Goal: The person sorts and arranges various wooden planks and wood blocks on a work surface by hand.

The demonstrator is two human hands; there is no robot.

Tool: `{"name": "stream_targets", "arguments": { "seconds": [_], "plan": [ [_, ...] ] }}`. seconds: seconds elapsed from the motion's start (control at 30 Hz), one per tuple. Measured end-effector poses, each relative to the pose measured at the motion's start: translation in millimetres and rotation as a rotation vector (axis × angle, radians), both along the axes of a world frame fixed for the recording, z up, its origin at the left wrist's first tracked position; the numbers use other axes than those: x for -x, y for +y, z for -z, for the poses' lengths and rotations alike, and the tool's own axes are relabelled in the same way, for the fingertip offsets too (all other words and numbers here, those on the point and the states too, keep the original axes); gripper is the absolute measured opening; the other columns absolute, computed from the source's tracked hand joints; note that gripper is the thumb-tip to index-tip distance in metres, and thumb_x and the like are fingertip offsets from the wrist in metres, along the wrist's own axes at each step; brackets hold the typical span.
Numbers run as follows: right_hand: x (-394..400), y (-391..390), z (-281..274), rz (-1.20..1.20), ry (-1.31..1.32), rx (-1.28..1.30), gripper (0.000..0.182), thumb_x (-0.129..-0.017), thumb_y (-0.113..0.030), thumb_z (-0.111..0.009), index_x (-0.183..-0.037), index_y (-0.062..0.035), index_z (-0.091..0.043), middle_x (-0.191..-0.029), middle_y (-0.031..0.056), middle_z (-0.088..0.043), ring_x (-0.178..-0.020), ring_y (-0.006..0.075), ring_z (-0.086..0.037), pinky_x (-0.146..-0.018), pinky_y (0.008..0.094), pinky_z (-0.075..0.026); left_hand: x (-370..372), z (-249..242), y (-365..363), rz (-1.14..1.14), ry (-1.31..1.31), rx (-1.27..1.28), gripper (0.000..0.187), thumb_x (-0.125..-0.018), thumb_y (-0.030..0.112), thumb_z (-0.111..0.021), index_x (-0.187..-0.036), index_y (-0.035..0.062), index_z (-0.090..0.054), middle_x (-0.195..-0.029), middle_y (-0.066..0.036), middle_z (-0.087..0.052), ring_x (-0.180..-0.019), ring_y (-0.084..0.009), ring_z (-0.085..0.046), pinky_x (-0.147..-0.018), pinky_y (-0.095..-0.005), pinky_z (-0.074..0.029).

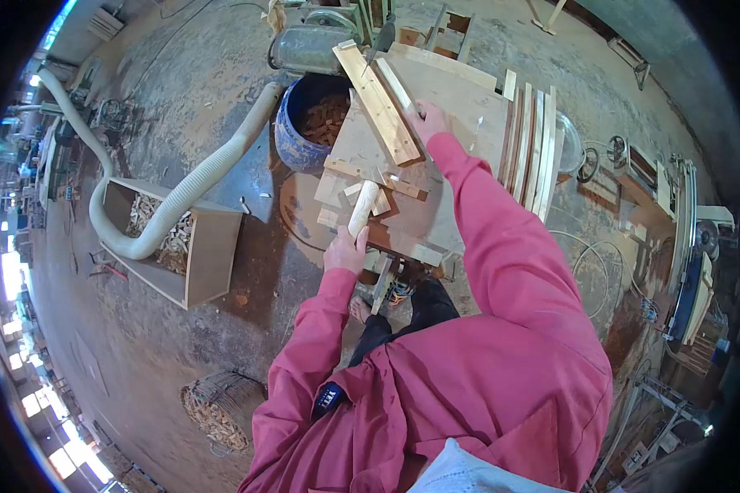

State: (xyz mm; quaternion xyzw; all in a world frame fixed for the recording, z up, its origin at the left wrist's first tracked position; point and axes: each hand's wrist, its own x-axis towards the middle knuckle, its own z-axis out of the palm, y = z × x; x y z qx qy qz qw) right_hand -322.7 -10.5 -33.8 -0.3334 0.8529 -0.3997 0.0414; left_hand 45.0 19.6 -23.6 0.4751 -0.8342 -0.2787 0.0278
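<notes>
The left hand is wrapped around a wooden handle at the near edge of the worktable, its long axis pointing away. The right hand presses flat on a long plank farther back, fingers spread.

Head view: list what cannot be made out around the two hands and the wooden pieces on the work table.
- Left hand: its grip on the round wooden piece is seen from the back only; the fingers are hidden.
- Right hand: its fingertips, hidden on the long slat.
- Blue barrel: partly covered by the work table; its contents are too small to tell.
- Under the table: hidden by the table and the red sleeves.
</notes>
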Motion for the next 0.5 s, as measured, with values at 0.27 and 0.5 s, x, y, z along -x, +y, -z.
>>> {"name": "stream_targets", "arguments": {
  "seconds": [0.27,0.5],
  "plan": [
    [-17,15,13,-0.109,0.117,0.018,0.029,-0.091,-0.028,-0.072,-0.11,-0.0064,-0.075,-0.099,0.02,-0.066,-0.095,0.0407,-0.064,-0.084,0.0503,-0.051,-1,-26,0,-0.003,-0.031,-0.061,0.054,-0.102,0.055,-0.054,-0.101,0.0012,-0.052,-0.087,-0.029,-0.07,-0.082,-0.0502,-0.069,-0.072,-0.0598,-0.053],
    [-2,-31,2,-0.105,0.12,-0.245,0.031,-0.094,-0.033,-0.069,-0.113,-0.0097,-0.078,-0.106,0.0214,-0.071,-0.102,0.0395,-0.067,-0.09,0.0449,-0.053,-4,-30,-1,-0.006,-0.041,-0.077,0.051,-0.102,0.054,-0.054,-0.1,0.003,-0.053,-0.086,-0.027,-0.07,-0.08,-0.0476,-0.07,-0.07,-0.0574,-0.055]
  ]
}}
